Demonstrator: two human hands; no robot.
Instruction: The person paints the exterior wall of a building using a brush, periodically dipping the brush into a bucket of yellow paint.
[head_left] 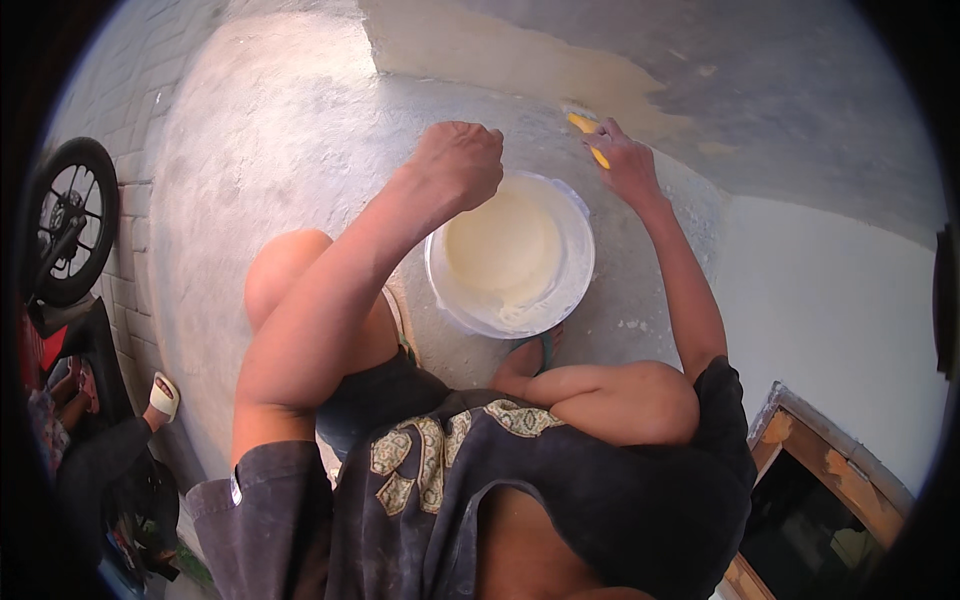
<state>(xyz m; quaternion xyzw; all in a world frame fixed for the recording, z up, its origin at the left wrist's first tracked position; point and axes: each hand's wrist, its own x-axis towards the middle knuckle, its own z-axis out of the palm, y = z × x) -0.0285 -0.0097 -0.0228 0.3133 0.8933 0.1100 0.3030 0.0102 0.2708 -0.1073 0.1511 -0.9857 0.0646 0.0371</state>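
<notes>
My right hand [625, 165] is closed around the yellow handle of a paintbrush [581, 123]. The brush's head is up against the foot of the wall [600, 75], which is partly cream and partly grey. My left hand [458, 163] is curled into a fist above the upper left rim of a white bucket [578, 215]. Its fingertips are turned away, so whether anything is inside cannot be seen. Pale cream paint [500, 240] lies in the bucket, with smears up the inner side. The bucket stands on the floor between my hands and my bent legs.
A rough grey concrete floor [270, 140] surrounds the bucket, with paving blocks [130, 95] beyond it. At the left are a motorcycle wheel [75, 220] and another person's sandalled foot [163, 398]. A white wall [820, 300] and a worn wooden frame [830, 460] stand at the right.
</notes>
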